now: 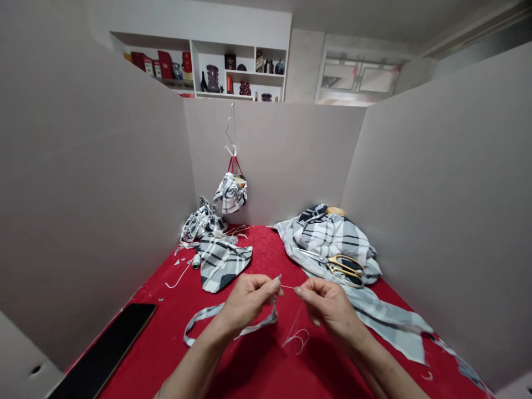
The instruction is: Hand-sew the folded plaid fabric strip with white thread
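My left hand (252, 299) pinches the end of a narrow plaid fabric strip (203, 313), which loops down behind the wrist onto the red cloth (266, 252). My right hand (326, 302) is closed in a pinch on a thin white thread (287, 286). A short length of that thread runs taut between the two hands, and its loose part curls below, between them. Whether a needle is in my right fingers is too small to tell. The hands are a little apart, above the middle of the red cloth.
Gold-handled scissors (347, 266) lie on a plaid fabric heap (332, 235) at the right. Plaid scraps (224, 260) and a thread spool (196, 261) lie left. A black phone (112, 346) is front left. A plaid pouch (231, 194) hangs before the back panel (286, 160).
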### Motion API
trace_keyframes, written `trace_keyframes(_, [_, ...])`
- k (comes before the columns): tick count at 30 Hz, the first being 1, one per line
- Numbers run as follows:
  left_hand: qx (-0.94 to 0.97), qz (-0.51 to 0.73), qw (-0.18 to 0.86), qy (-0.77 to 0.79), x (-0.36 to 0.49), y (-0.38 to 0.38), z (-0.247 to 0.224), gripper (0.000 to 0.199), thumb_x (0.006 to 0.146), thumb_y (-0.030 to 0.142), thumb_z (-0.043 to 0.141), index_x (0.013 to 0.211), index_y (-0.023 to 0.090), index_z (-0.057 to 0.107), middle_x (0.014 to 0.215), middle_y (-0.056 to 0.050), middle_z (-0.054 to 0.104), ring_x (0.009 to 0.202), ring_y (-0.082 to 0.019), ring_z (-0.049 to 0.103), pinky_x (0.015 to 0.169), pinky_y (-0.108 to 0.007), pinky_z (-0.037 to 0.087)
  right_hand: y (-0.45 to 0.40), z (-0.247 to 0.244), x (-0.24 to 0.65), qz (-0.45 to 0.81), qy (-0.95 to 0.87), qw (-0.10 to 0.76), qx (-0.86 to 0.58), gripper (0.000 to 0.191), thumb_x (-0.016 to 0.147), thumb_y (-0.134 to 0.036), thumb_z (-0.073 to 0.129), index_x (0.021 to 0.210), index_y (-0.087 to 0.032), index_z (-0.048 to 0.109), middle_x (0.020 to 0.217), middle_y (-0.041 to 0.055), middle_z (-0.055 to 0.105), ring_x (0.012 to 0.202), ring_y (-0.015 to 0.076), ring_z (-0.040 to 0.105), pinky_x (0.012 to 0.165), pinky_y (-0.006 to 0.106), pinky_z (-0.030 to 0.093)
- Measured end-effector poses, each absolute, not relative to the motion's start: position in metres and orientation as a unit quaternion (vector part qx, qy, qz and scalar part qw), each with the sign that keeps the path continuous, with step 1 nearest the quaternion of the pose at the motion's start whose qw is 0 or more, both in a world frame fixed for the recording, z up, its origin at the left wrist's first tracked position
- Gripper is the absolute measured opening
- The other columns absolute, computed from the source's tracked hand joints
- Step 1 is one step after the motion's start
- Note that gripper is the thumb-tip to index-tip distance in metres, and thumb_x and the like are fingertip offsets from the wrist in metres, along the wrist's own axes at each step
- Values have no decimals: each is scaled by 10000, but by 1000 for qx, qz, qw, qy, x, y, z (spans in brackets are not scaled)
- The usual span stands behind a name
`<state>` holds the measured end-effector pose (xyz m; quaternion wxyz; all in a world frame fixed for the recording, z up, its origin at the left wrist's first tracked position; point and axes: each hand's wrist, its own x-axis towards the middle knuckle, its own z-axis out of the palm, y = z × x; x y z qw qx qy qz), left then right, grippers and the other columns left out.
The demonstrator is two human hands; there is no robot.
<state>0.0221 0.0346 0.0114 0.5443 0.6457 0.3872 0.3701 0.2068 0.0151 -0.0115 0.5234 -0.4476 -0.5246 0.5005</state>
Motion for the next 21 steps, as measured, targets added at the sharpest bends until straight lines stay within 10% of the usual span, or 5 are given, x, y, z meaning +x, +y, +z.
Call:
trace_keyframes(8, [630,437,488,417,13,38,1,349,782,433,570,670,113,654,518,34,446,459,-78,334,442,-206,259,13,-9,219,562,-525,474,-429,323,693,-412,713,610,-130,577,416,-75,408,343,35,314,360,185,216])
trace_keyframes(15, [747,442,315,384,24,34,9,296,844,302,530,659,143,699,577,-4,501,581,-128,456,583,-234,355,7,-5,206,602,-455,526,-392,537,657,-376,768,1105,-130,602,486,-114,324,393,34,233,367,164,228])
trace_keyframes(21, [831,402,214,320,30,27,9,301,907,274,443,961,174,722,702,-68,600,640,-154,534,619,-237,390,0,-7,184,709,-375,507,-316,292,654,-287,786,850,-112,659,525,-93,344,415,10,128,340,136,144])
